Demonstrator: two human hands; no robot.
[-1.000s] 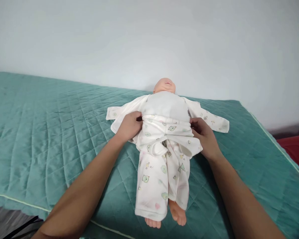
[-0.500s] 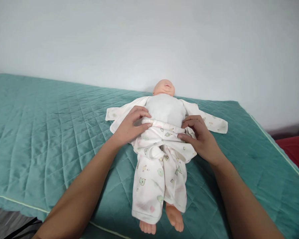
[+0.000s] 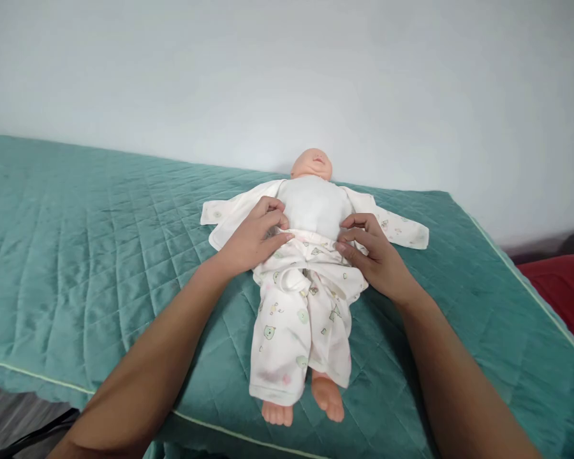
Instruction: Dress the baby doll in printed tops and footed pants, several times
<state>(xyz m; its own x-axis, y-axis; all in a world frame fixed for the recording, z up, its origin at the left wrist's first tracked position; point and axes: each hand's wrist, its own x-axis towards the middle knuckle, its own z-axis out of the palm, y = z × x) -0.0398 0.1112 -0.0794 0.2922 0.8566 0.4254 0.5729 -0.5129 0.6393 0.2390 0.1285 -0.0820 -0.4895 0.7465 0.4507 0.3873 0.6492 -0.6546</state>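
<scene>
A baby doll point(image 3: 318, 204) lies on its back, its white cloth belly bare between the spread sides of a pale printed jacket point(image 3: 404, 231). It wears white trousers point(image 3: 282, 331) printed with small animals, and both bare feet stick out below the cuffs. My left hand point(image 3: 256, 236) is closed on the trousers' waistband at the left of the belly, thumb and fingertips pinching the edge. At the right side, my right hand point(image 3: 375, 255) pinches the same waistband, its fingers curled over the edge. The fabric bunches in folds below the waist.
A green quilted cover point(image 3: 115, 268) with pale piping spreads under the doll. Behind it rises a plain light wall point(image 3: 220, 76). A red object point(image 3: 555, 280), perhaps a chair, stands beyond the right edge. Dark straps point(image 3: 43, 433) show at the lower left.
My right hand has moved a little inward along the waistband. The view has shifted slightly, so the doll sits a bit higher and further left in it.
</scene>
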